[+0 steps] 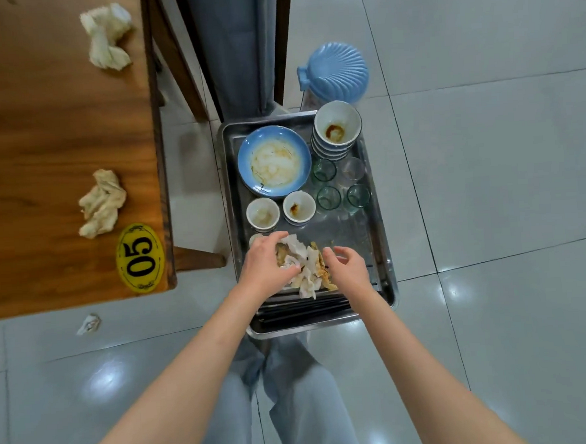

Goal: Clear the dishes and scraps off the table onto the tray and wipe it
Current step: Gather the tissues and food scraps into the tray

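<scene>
So left hand (265,263) grips dirty napkins (303,266) over the tray (386,278), right hand (347,264) loose beside them, holding nothing.

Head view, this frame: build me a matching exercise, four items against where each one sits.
Things:
1. blue plate
2. stack of bowls
3. crumpled napkins
4. black chopsticks

Places:
A. near edge of the tray, closest to the person
B. on the wooden table, above the 05 tag
C. far right corner of the tray
D. far left part of the tray

Pairs: 1-D, 2-C, 3-B, 4-A
</scene>
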A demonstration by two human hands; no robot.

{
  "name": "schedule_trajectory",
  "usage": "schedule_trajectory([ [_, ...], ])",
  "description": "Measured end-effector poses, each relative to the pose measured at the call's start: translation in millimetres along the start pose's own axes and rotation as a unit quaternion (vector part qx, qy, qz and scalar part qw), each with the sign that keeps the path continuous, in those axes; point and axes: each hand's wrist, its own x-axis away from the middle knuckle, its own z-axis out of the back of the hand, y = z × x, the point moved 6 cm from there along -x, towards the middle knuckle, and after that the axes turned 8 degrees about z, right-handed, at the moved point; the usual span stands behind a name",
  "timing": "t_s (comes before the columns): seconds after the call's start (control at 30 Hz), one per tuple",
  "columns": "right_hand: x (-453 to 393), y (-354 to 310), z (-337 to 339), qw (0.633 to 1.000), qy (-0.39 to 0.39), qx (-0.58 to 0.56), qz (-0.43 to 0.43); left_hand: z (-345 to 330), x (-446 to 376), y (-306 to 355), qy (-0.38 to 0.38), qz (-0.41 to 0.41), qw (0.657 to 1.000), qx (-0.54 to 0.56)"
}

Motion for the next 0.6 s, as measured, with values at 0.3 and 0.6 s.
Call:
schedule_trajectory([
  [0.3,62,-144,23,0.987,-0.024,0.062,0.148,130,65,61,0.08,-0.069,0.994,0.025],
  [0.6,136,-281,-17,0.932,-0.059,0.117,0.337,274,140,56,0.226,-0.105,0.968,0.033],
])
